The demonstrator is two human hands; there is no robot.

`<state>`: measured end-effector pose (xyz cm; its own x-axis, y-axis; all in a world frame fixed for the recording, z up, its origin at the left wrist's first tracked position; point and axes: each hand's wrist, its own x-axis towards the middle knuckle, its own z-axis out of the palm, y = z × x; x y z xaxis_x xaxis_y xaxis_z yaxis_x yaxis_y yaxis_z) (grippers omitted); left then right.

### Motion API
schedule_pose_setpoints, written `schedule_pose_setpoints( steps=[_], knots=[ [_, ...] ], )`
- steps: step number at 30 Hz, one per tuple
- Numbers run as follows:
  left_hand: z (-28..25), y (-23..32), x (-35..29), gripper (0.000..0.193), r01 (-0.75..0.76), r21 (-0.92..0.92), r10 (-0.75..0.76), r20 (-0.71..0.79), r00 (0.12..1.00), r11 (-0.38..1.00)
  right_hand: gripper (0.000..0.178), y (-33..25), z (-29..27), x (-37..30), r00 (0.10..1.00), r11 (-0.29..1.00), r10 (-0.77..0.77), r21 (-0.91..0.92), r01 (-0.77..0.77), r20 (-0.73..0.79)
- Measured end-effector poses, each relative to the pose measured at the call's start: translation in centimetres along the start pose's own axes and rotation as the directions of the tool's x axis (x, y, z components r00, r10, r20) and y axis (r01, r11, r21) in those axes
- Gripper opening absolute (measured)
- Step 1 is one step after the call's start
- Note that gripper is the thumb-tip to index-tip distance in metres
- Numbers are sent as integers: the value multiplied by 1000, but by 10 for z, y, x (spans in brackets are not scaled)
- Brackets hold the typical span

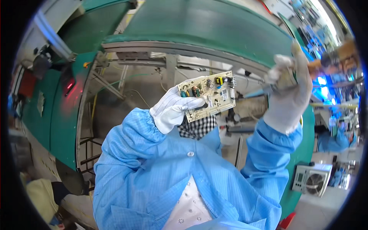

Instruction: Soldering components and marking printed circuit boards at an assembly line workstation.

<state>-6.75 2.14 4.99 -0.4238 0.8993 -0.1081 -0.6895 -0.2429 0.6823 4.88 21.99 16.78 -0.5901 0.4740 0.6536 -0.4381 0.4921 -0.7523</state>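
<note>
A populated, cream-coloured circuit board point(210, 102) is held tilted in front of my chest. My left hand point(170, 109), in a white glove, grips its left side with the thumb across the face. The board carries a small yellow transformer, several capacitors and pale connectors along its edges. Raised to the right and apart from the board, my right hand point(288, 86) is also gloved in white and blurred. Its fingers are bent around something I cannot make out. A blurred brown, stick-like thing point(337, 59) appears just beyond those fingers; whether they touch it is unclear.
A green conveyor belt point(203, 28) with a metal rail crosses ahead. Another green work surface point(40, 103) is on the left, with a red-lit device point(69, 86). At right stands a white box with a fan point(312, 179) on a green surface. A person point(335, 140) in blue is farther right.
</note>
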Motion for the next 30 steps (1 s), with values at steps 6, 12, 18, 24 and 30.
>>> schedule_pose_setpoints(
  steps=[6, 12, 18, 24, 30],
  knots=[
    [33, -18, 0, 59, 23, 79, -28, 66, 997, 997, 50, -3, 21, -6, 986, 969, 83, 242, -46, -143],
    [50, -18, -8, 58, 64, 163, -67, 14, 998, 985, 54, -12, 26, -10, 975, 951, 170, 284, -124, -145],
    [54, -16, -16, 61, 77, 95, -84, 73, 994, 992, 53, -11, 26, -11, 971, 879, 199, 463, -119, -129],
    [49, -17, -13, 61, 115, 178, -122, 26, 992, 977, 51, -9, 29, -11, 985, 822, 148, 564, -74, -86],
    [47, -17, -12, 60, 115, 234, -119, 5, 993, 965, 47, -13, 37, -11, 989, 992, 36, 126, -18, -141]
  ],
)
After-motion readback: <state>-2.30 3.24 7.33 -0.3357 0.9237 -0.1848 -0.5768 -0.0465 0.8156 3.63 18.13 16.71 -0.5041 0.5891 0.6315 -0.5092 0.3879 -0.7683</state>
